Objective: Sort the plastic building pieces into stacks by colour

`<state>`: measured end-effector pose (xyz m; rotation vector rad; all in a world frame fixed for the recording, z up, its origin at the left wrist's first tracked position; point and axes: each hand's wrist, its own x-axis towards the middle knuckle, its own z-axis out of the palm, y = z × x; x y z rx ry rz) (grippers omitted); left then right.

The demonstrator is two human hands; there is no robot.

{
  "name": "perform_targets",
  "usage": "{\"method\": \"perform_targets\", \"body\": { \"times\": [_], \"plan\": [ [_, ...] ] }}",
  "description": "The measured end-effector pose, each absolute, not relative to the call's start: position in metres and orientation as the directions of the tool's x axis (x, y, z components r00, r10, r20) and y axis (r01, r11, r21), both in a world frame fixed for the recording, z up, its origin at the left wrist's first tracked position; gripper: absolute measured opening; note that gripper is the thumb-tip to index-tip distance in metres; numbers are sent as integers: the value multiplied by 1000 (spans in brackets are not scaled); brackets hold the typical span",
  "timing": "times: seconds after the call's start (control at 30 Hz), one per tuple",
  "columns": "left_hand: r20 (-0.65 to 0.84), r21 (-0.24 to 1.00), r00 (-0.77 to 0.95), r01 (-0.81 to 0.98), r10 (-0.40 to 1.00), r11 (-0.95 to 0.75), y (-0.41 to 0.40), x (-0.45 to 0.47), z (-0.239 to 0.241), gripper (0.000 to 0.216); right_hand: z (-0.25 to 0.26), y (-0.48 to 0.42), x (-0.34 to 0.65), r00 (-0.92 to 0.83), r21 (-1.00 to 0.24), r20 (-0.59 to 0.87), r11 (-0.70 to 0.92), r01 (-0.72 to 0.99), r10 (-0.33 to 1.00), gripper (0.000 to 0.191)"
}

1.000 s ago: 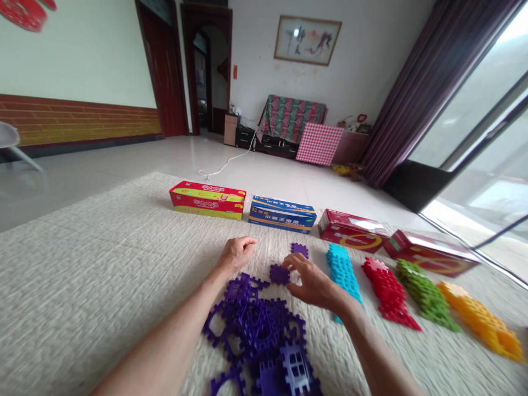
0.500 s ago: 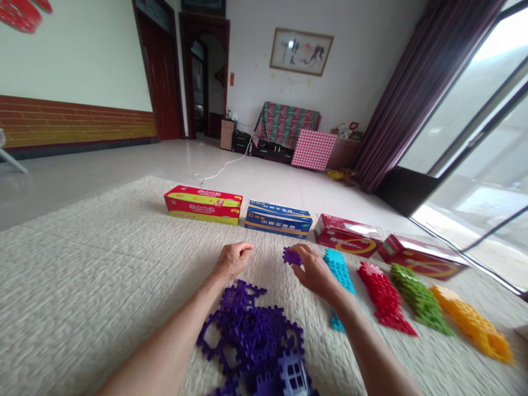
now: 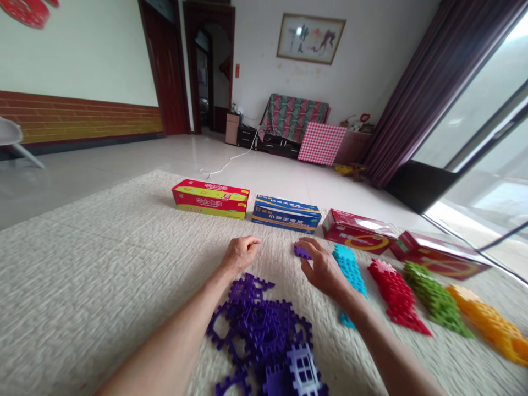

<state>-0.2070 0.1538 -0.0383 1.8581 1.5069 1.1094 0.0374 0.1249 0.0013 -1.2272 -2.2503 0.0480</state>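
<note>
On the pale woven rug (image 3: 82,286), the right hand (image 3: 324,269) rests with its fingers (image 3: 310,246) curled down onto a small purple tile (image 3: 301,252), the fingertips pressing on its top and far edge; the tile lies flat on the rug, at about 11 o'clock from the palm. Just beside that hand, at 3 o'clock, runs a row of blue tiles (image 3: 350,264), then in turn a red row (image 3: 395,294), a green row (image 3: 437,300) and an orange row (image 3: 490,324), each laid overlapping and slanting toward 5 o'clock. The left hand (image 3: 241,254) sits on the rug at 9 o'clock from the purple tile, well apart from it, its fingers folded into a loose fist that holds nothing visible. Near both wrists, at 6 o'clock, lies a tangled heap of purple tiles (image 3: 264,330). Beyond the hands, at 12 o'clock, stand four long boxes in a line: a red-and-yellow box (image 3: 210,199), a blue box (image 3: 286,214), and two red boxes (image 3: 357,231).
</note>
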Motion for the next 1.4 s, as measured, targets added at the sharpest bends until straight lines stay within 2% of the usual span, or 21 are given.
{"method": "perform_targets", "body": {
  "times": [0.1,0.23,0.53,0.7,0.87,0.97,1.17,1.33,1.4],
  "plan": [
    [274,788,53,560,960,-256,153,-207,-36,28,3,103,18,-469,-428,466,655,623,751,30],
    [271,788,38,565,962,-244,150,-206,-32,28,2,87,-4,-536,-575,363,636,515,762,23],
    [256,790,32,569,966,-228,151,-205,-33,28,0,86,-20,-583,-440,226,615,654,781,12],
    [275,790,25,564,961,-241,151,-205,-33,28,5,80,-21,-528,-532,298,598,599,795,16],
    [246,799,20,562,969,-214,150,-205,-30,29,19,61,-39,-649,-607,305,667,432,697,24],
    [221,810,3,557,975,-185,150,-204,-28,29,16,56,-51,-642,-596,289,658,461,710,32],
    [259,808,9,546,966,-221,152,-205,-31,30,5,56,-58,-581,-628,256,590,508,773,21],
    [251,810,21,543,968,-222,155,-207,-37,28,20,64,-39,-595,-663,288,604,442,750,22],
    [265,803,28,547,964,-237,156,-207,-39,27,22,75,-22,-528,-635,340,605,481,778,23]
  ]
}}
